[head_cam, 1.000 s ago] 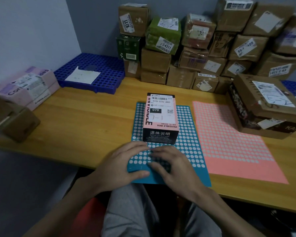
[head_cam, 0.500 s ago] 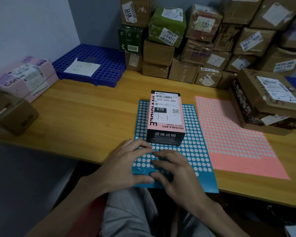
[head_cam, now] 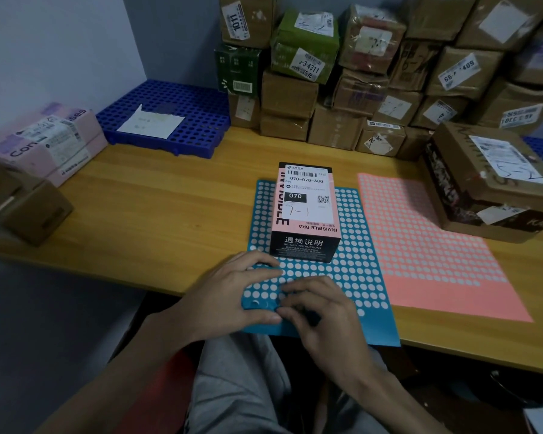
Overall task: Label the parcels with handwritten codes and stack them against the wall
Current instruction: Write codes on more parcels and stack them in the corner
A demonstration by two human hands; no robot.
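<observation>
Pink parcel (head_cam: 306, 211): just before it, left hand (head_cam: 229, 296) flat, steadying blue sticker sheet (head_cam: 353, 245); right hand (head_cam: 325, 317) curled, apparently peeling a dot, grip unclear.

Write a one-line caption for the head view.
The left hand and right hand rest on a blue dot-sticker sheet; a pink parcel stands on it, labelled boxes stacked behind.

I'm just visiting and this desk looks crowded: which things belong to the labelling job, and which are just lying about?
In the job: pink box, blue sticker sheet, left hand, right hand, stacked parcels.
Lying about: pink sheet, blue grid tray, paper on it.
</observation>
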